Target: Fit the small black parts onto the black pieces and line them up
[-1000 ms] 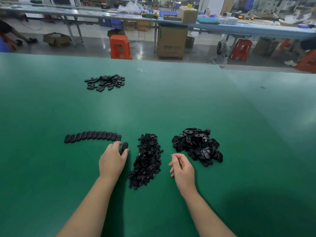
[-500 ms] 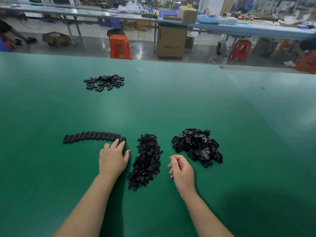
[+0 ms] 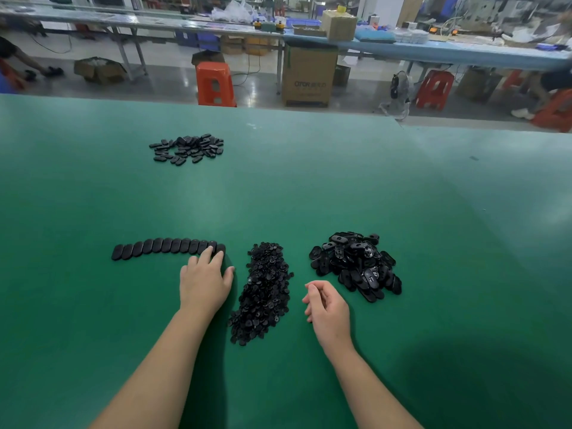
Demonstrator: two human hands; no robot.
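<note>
We work at a wide green table [image 3: 309, 187]. On its near right lies the heap of black oval pieces [image 3: 356, 267], and just left of it the long heap of small black parts [image 3: 263, 292]. Further left runs the curved row of fitted pieces [image 3: 164, 247], edge to edge; a scattered pile of ovals [image 3: 188, 148] sits well beyond. Our left hand [image 3: 204, 281] lies flat, its straight fingertips [image 3: 208, 251] pressing the row's right end. Our right hand [image 3: 328, 305] rests loosely curled between the heaps, grasping nothing visible.
</note>
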